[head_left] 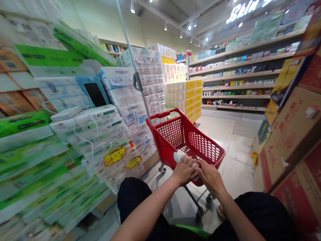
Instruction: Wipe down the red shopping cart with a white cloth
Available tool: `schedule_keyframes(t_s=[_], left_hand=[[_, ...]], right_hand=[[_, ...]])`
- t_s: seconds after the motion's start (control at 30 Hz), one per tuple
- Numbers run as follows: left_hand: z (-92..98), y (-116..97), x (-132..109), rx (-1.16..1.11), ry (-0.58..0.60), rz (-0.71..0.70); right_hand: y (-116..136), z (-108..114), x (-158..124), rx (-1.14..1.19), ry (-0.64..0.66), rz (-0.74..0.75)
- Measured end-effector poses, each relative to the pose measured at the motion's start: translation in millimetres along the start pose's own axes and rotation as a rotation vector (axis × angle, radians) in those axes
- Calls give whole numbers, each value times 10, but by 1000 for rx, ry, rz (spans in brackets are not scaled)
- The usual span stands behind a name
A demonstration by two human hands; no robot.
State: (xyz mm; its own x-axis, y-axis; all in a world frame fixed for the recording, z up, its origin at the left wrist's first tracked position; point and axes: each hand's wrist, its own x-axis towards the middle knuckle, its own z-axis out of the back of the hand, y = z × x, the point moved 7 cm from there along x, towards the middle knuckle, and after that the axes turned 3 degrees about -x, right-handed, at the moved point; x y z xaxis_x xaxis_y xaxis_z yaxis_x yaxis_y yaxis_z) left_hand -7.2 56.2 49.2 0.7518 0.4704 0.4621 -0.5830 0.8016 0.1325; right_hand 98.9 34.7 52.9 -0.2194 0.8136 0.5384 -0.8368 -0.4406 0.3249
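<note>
Shop: red shopping cart (185, 130) standing just beyond fingers (186, 161); yellow price signs (114, 156) showing on stacked wrapped packs (127, 100) left of fingers; stocked shelves (240, 97) stretching far beyond fingers, "Skin" sign (242, 12) glowing above.

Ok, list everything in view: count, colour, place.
Shopping cart: 1, red, centre
Cloth or tissue: 1, white, under left hand
Pole: 1, grey, cart's left corner
Wrapped packs: many, white, green, blue, left
Phone or tablet: 1, black screen, left stack
Cable: at least 1, white, same stack
Price signs: 2, yellow, left stack front
Yellow-sided packs: many, yellow and white, behind cart
Stocked shelves: several, pale, far right
Lit sign: 1, white, upper right
Cardboard boxes: several, brown and red, right
Ceiling lights: several, white, top
Left hand: 1, bare, cart's near end
Right hand: 1, bare, beside it
Legs: 2, dark trousers, bottom
</note>
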Motion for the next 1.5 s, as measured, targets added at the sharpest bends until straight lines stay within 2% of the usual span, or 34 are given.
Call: schedule_keyframes(t_s=[0.1, 0.17, 0.27, 0.43, 0.53, 0.6, 0.67, 0.77, 0.93, 1.0, 1.07, 1.17, 1.23, 1.33, 1.43, 1.5], left_hand=[[-34, 149, 35, 1, 9, -38], [-20, 351, 16, 5, 12, -19], [79, 798, -82, 38, 0, 89], [384, 1577, -312, 117, 6, 238], [525, 1846, -389, 148, 16, 304], [557, 1862, -394, 154, -5, 348], [543, 1739, -366, 153, -65, 400], [425, 1320, -263, 120, -155, 433], [141, 416, -10, 16, -171, 320], [86, 199, 54, 4, -159, 290], [68, 105, 89, 6, -131, 242], [98, 164, 73, 21, -70, 110], [161, 345, 4, 42, -36, 54], [344, 823, -172, 107, -21, 117], [610, 1348, -377, 168, -33, 233], [771, 1605, -476, 184, -46, 290]], right_hand=[[-131, -6, 32, 79, -4, -59], [-221, -6, 51, 103, 0, -92], [-269, -12, 48, 61, -12, -88], [-257, -15, -33, -65, -95, -8], [-265, 5, -72, -125, -140, 38], [-285, 33, -81, -158, -165, 49], [-310, 73, -81, -177, -184, 51], [-342, 140, -74, -169, -192, 62], [-434, 227, -81, -139, -176, 52], [-476, 239, -99, -122, -180, 67], [-520, 241, -125, -110, -200, 92], [-585, 237, -163, -107, -241, 130], [-618, 225, -178, -110, -248, 153], [-651, 205, -183, -114, -238, 168], [-661, 198, -182, -115, -238, 174], [-654, 189, -182, -114, -241, 174]])
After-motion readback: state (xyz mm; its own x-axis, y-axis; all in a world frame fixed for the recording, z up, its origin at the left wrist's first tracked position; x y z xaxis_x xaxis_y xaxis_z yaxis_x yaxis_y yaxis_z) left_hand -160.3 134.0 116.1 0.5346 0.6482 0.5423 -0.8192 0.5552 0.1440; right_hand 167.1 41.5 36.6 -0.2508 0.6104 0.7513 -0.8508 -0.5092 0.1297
